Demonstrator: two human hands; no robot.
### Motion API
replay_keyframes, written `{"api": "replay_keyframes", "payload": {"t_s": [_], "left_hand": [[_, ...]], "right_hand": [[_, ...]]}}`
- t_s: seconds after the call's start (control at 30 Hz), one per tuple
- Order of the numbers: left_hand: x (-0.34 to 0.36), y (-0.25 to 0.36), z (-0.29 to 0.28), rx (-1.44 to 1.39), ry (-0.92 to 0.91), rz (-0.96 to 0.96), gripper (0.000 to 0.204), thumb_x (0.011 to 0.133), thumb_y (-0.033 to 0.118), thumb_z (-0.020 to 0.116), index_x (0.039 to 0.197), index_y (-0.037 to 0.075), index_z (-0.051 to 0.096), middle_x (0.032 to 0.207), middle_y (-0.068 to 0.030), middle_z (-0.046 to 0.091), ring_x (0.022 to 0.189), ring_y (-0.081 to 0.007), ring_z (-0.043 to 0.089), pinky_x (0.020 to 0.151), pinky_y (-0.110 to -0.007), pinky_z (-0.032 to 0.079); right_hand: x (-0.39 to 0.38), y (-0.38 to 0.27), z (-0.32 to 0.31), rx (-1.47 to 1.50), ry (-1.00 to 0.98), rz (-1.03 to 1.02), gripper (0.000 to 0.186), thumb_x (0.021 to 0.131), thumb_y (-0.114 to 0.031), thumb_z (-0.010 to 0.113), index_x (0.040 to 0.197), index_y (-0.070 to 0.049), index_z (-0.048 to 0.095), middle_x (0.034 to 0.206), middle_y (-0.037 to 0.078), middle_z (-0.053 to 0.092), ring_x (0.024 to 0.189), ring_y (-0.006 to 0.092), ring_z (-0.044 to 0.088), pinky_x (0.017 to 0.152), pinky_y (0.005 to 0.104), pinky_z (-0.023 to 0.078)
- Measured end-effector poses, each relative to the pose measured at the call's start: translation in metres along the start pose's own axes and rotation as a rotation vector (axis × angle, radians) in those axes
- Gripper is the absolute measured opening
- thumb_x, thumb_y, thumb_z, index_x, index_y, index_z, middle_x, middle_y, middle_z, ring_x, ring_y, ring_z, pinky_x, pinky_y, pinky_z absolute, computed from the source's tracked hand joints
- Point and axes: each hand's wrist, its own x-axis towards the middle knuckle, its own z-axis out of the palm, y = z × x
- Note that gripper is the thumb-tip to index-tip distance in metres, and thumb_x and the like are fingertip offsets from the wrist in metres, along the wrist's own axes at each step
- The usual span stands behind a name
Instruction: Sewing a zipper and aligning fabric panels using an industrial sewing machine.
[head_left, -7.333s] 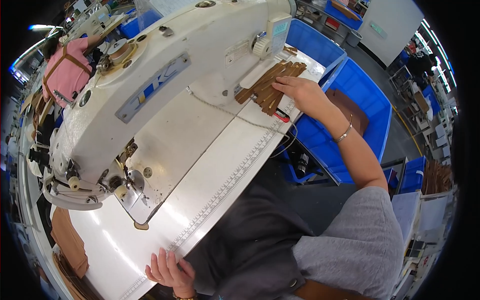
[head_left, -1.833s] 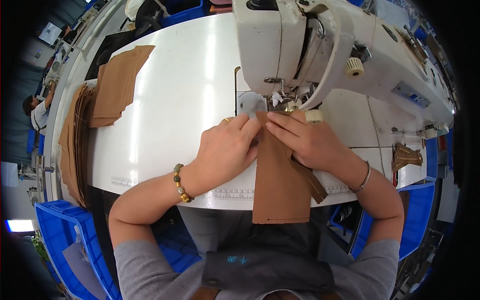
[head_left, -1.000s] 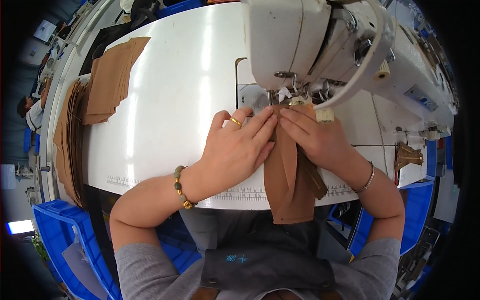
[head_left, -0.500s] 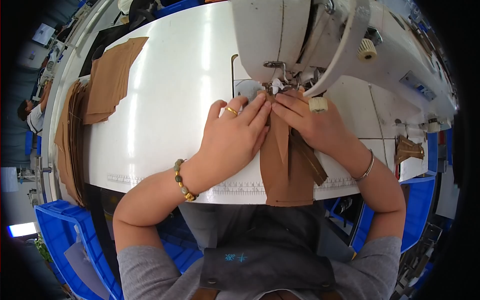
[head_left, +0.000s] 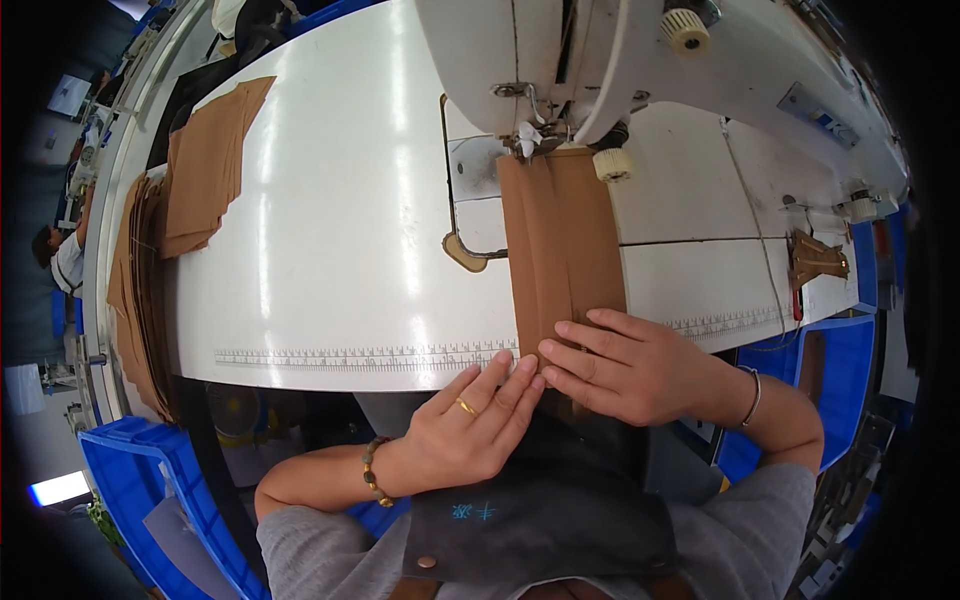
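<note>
A long brown fabric piece (head_left: pixel 565 240) runs from under the white sewing machine (head_left: pixel 560 60) toward me, over the table's front edge. It lies fairly flat, with a lengthwise fold line down it. My left hand (head_left: pixel 475 425) is at its near left corner, fingers close together with the tips on the cloth; its thumb is hidden, and it seems to pinch that corner. My right hand (head_left: pixel 640 370) rests on the near right part of the fabric, fingers stretched and slightly spread over it. The fabric's far end sits at the presser foot (head_left: pixel 530 140).
Stacks of cut brown fabric (head_left: pixel 215 165) lie at the table's left, with more pieces (head_left: pixel 138 300) over its left edge. A ruler strip (head_left: pixel 370 357) follows the front edge. A brown piece with metal trim (head_left: pixel 818 260) lies far right. Blue bins (head_left: pixel 165 500) stand beside the table.
Both hands have drawn back from the presser foot to the front edge. The fabric, folded and overlapping before, now lies spread straight from the machine. The view has shifted slightly.
</note>
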Motion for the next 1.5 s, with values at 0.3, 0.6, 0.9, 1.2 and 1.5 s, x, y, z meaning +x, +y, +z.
{"api": "replay_keyframes", "payload": {"t_s": [0.3, 0.6, 0.9, 1.2, 1.5], "left_hand": [[0.059, -0.065, 0.014, -0.071, -0.016, -0.155, 0.049, 0.086, 0.025, 0.082, 0.128, 0.004, 0.069, 0.133, -0.0080, 0.069, 0.117, -0.0278, 0.067, 0.090, -0.035, 0.057], [0.077, -0.095, 0.027, -0.017, -0.131, -0.153, 0.080, 0.080, 0.052, 0.082, 0.141, 0.004, 0.062, 0.150, -0.0084, 0.060, 0.130, -0.0305, 0.058, 0.101, -0.043, 0.049], [0.073, -0.094, 0.024, -0.071, -0.189, -0.209, 0.079, 0.070, 0.044, 0.087, 0.136, 0.007, 0.063, 0.154, -0.0100, 0.052, 0.139, -0.0335, 0.051, 0.106, -0.048, 0.045], [0.072, -0.092, 0.027, -0.244, -0.118, -0.340, 0.086, 0.066, 0.044, 0.089, 0.136, 0.005, 0.058, 0.149, -0.0128, 0.053, 0.140, -0.0340, 0.050, 0.107, -0.049, 0.043], [0.074, -0.093, 0.025, -0.118, -0.191, -0.277, 0.092, 0.069, 0.048, 0.087, 0.142, 0.004, 0.053, 0.150, -0.0134, 0.053, 0.144, -0.0349, 0.046, 0.116, -0.052, 0.036]], "right_hand": [[0.002, -0.008, -0.002, -0.023, -0.039, -0.004, 0.033, 0.089, -0.023, 0.068, 0.113, -0.001, 0.075, 0.126, 0.014, 0.072, 0.119, 0.0285, 0.065, 0.102, 0.0427, 0.054], [0.025, 0.009, -0.035, 0.206, -0.003, -0.059, 0.030, 0.084, -0.018, 0.070, 0.109, -0.001, 0.073, 0.108, 0.011, 0.071, 0.094, 0.0204, 0.067, 0.075, 0.0307, 0.055], [0.052, 0.081, 0.000, -0.242, 0.336, 0.009, 0.031, 0.081, -0.012, 0.072, 0.110, -0.001, 0.072, 0.105, 0.009, 0.070, 0.080, 0.0177, 0.071, 0.061, 0.0286, 0.058], [0.044, 0.088, 0.028, -0.202, 0.211, 0.145, 0.033, 0.084, -0.013, 0.068, 0.115, 0.000, 0.073, 0.120, 0.010, 0.073, 0.095, 0.0202, 0.075, 0.072, 0.0298, 0.059], [0.051, 0.087, 0.030, -0.099, 0.218, 0.258, 0.029, 0.086, -0.012, 0.067, 0.112, 0.000, 0.069, 0.123, 0.012, 0.071, 0.115, 0.0286, 0.070, 0.085, 0.0397, 0.055]]}}
